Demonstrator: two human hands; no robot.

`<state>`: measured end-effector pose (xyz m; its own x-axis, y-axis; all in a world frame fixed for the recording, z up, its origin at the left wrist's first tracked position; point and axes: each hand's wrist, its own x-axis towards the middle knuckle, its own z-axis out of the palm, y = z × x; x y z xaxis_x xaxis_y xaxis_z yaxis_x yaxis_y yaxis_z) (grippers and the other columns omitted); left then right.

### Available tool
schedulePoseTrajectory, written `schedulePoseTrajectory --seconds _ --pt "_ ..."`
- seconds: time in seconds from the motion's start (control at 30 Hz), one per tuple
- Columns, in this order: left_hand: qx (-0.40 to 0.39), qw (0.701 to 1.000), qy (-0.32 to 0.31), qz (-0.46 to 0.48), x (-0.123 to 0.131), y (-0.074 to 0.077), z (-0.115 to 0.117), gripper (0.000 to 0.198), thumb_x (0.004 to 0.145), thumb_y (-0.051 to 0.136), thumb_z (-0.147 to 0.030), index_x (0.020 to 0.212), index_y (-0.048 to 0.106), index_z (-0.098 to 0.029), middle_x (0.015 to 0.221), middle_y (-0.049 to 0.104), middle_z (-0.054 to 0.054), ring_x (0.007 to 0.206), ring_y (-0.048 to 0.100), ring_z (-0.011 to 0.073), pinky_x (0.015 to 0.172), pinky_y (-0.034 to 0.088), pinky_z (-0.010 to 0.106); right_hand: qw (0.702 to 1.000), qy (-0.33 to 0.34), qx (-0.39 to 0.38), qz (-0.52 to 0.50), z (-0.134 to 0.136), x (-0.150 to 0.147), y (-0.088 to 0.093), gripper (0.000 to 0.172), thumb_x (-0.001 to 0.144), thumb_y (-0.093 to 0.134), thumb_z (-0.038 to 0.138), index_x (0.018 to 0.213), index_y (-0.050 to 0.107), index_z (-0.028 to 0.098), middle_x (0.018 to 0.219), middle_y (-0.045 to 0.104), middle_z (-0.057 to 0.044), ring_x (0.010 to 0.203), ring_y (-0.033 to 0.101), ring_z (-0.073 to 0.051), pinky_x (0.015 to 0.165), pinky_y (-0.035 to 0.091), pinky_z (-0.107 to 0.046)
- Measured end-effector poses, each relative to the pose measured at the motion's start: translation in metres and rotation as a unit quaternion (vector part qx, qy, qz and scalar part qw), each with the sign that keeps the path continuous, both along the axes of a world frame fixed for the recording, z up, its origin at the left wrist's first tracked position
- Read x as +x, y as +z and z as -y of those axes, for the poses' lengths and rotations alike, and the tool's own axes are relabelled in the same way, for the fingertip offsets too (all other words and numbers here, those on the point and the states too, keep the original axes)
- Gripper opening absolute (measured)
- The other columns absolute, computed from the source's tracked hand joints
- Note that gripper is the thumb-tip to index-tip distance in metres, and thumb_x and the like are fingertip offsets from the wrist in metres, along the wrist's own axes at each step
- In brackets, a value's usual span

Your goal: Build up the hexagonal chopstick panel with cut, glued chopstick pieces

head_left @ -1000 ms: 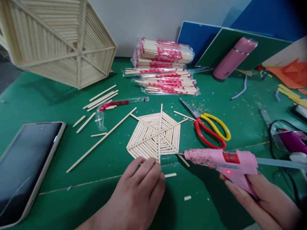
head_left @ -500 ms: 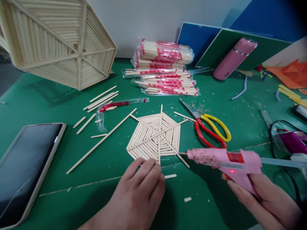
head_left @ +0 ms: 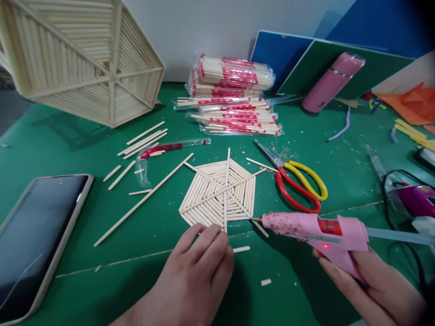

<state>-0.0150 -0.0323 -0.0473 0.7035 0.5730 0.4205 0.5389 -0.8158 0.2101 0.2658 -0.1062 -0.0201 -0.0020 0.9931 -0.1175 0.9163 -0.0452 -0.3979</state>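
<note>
Web: a flat hexagonal web of pale wooden sticks (head_left: 226, 185) lies on the green tabletop (head_left: 81, 294), ringed stick by stick between crossing spokes; it is the clock's hub, twelve pointing away from the person.
Left hand: at about half past six, the left hand (head_left: 199, 271) has its fingers bunched together, tips at the web's near edge beside the six o'clock spoke; whether they pinch a stick or only press, I cannot tell, as the tips are partly hidden.
Right hand: at four, the right hand (head_left: 377, 280) is wrapped around the grip of a pink plastic hot-glue gun (head_left: 346, 231).
Glue gun: its red light is lit, a translucent glue stick (head_left: 397, 234) juts from the back toward three, and the metal nozzle is at the web's corner between four and five; contact is unclear.
Scissors: at three, metal scissors with one red and one yellow handle (head_left: 281, 171).
Long stick: at nine, a long pale wooden stick (head_left: 144, 199), slanting.
Offcut: at five, a short pale wooden offcut (head_left: 265, 281).
Packets: at twelve, clear-and-red plastic packets of wooden sticks (head_left: 234, 108), heaped.
</note>
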Motion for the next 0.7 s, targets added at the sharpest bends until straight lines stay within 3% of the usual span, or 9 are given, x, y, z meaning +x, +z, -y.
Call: schedulePoseTrajectory --seconds 0.33,0.53,0.7 --pt "-0.016 1.0 0.002 -0.005 -0.0004 0.002 0.0007 0.029 0.089 0.031 -0.017 0.095 0.059 -0.015 0.1 0.061 0.006 0.101 0.049 0.0216 0.095 0.028 0.039 1.0 0.013 0.008 0.011 0.0007 0.002 -0.001 0.025 0.08 0.051 0.035 0.101 0.055 0.022 0.093 0.065 -0.005 0.073 0.063 -0.018 0.061 0.053 -0.024" --pt "-0.013 1.0 0.007 0.003 -0.0002 0.0014 -0.0001 0.028 0.088 0.032 -0.017 0.095 0.059 -0.014 0.1 0.061 0.005 0.101 0.049 0.0215 0.095 0.029 0.039 1.0 -0.005 -0.002 -0.001 -0.0005 0.0017 -0.0017 0.034 0.08 0.051 0.036 0.11 0.05 0.022 0.099 0.064 -0.006 0.08 0.063 -0.02 0.063 0.053 -0.025" --pt "-0.012 1.0 0.01 -0.008 -0.0006 0.0012 0.0011 0.027 0.088 0.033 -0.017 0.095 0.059 -0.014 0.1 0.061 0.006 0.1 0.05 0.0218 0.095 0.03 0.04 1.0 -0.001 0.007 -0.026 -0.0011 0.0009 0.0023 0.023 0.077 0.053 0.035 0.096 0.059 0.023 0.098 0.066 -0.004 0.085 0.063 -0.023 0.064 0.055 -0.025"
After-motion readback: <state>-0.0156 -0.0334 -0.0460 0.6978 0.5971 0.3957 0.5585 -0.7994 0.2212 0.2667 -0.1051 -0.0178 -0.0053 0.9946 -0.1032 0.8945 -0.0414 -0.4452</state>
